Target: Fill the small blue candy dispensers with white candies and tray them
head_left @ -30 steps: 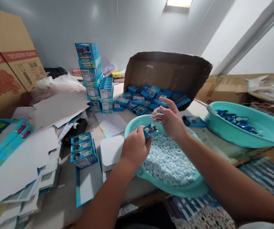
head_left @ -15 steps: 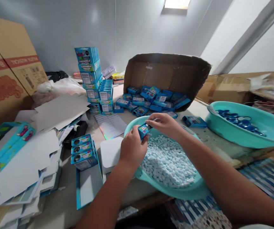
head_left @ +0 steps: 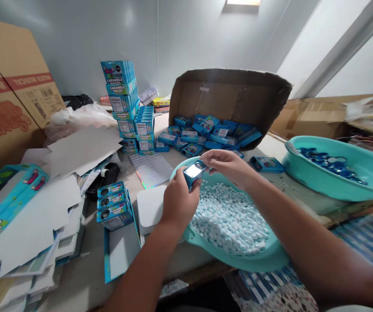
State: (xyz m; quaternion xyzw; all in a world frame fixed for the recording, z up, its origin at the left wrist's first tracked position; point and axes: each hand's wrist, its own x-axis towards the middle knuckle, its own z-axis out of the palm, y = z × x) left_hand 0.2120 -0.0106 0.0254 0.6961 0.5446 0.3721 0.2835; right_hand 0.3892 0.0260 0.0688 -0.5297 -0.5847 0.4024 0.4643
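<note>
Grey wall (head_left: 141,34) behind, pale table (head_left: 89,247) below; on it, one turquoise basin (head_left: 238,262) of white and pale-blue candies (head_left: 228,221), one stack of blue boxes (head_left: 124,104), one carton (head_left: 225,91) with loose blue tins (head_left: 206,125). Your left hand (head_left: 180,199): thumb and fingers gripping one small tin (head_left: 193,170), tilted, over the basin's left side. Your right hand (head_left: 230,167): fingers bunched at the tin's right end; whether they pinch anything cannot be told
</note>
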